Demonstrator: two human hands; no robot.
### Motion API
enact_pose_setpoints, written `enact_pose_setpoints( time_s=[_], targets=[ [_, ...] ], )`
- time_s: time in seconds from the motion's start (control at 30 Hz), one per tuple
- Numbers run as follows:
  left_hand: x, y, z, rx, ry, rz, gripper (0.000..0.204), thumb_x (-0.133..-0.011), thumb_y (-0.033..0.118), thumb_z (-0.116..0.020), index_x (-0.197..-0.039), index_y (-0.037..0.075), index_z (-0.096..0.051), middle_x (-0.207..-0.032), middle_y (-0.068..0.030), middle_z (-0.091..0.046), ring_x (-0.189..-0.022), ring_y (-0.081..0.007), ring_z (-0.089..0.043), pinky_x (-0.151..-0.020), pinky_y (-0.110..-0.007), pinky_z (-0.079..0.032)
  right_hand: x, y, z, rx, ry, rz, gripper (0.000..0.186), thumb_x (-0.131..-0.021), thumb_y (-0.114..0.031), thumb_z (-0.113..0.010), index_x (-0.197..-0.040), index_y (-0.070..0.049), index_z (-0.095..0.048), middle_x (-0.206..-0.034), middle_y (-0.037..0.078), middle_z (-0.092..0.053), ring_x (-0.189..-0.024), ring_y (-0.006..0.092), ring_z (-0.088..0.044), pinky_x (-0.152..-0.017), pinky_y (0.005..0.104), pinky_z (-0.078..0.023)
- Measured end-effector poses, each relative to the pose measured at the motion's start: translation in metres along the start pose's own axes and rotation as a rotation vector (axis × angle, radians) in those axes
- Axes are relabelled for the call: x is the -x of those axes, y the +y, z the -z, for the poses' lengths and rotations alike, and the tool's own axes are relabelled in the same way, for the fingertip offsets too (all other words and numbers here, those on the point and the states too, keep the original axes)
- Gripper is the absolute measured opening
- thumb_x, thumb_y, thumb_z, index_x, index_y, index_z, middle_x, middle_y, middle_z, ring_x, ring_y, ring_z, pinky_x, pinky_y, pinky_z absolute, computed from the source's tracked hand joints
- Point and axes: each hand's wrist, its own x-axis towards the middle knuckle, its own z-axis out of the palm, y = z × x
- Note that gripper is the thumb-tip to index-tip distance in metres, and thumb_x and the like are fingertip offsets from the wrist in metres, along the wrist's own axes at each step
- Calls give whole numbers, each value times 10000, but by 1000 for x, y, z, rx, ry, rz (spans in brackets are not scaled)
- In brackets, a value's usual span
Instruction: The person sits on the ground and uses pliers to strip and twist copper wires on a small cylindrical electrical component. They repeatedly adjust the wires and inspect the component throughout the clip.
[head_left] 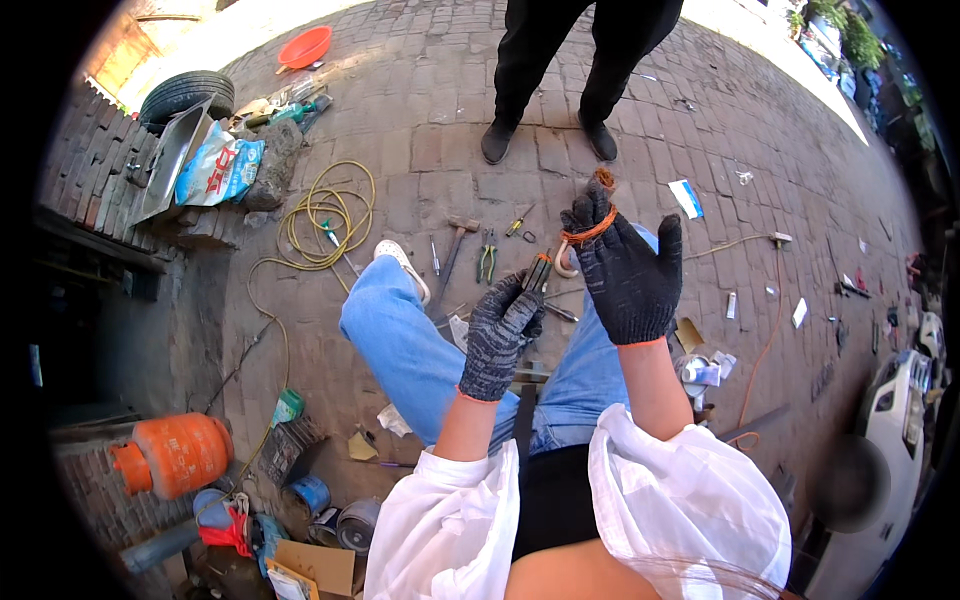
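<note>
One orange-and-black tool [538,273], firmly grasped in the left hand [497,336]. Across the fingers of the right hand [628,285], thumb spread apart: looped orange wire [594,231]; cannot tell whether gripped. Just beyond, on brick paving [430,150]: pliers [488,247] and, near them, a hammer [457,243]. Further off, leftward: a loose coil of yellow hose [322,263]. Ahead: a standing person [535,50] in black trousers. Farthest, at upper left: a tyre [185,92] and an orange-red basin [305,46].
</note>
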Motion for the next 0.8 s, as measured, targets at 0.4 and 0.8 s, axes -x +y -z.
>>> enact_pose_setpoints(
  time_s=[0.4, 0.8],
  targets=[
    [-22, -4, 2, 839, -143, 126, 304, -873, 204, -527, -1071, -27, -532, -759, -38, -550, -655, -115, -523, -584, -234, -465, 9, 10, -19, -45, 51, -77, 603, -860, -437, -464, -1151, 90, -418, -723, 71, -500, -739, 194, -457, -813, 346, -386],
    [-36, 14, -6, 483, 247, 10, 134, -868, 159, -527, -957, 64, -558, -671, 3, -499, -567, -99, -493, -530, -226, -449, 39, 26, -5, 380, -45, -317, 579, -835, -553, -420, -970, 3, -512, -552, -36, -356, -557, 131, -353, -595, 274, -318]
  ],
)
